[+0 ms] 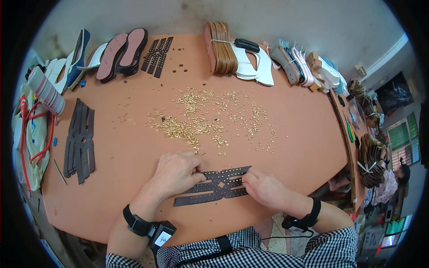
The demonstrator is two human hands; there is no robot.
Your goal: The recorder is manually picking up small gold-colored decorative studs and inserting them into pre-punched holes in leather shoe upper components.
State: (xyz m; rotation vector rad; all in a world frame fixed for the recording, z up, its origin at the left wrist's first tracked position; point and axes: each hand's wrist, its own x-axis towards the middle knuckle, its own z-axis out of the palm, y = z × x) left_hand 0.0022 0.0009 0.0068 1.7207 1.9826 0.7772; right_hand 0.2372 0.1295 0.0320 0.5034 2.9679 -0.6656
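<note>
A dark brown strappy shoe upper [220, 184], X-shaped with slits and rows of small gold studs, lies flat near the table's front edge. My left hand [176, 173] is over its upper left strip, fingers curled and thumb against them; whatever they pinch is hidden. At the opposite end, my right hand [267, 188] pinches the right strips between thumb and fingertips. Just beyond my hands, many loose gold studs [183, 129] are scattered over the orange-brown table [304, 134].
Plain dark uppers [80, 140] lie stacked at left beside a thin metal rod [60, 172]. A studded upper [157, 56], pink-topped soles [133, 51] and a tied bundle of soles [219, 47] line the back. A striped cup [46, 91] and a red-handled bag [31, 147] sit far left.
</note>
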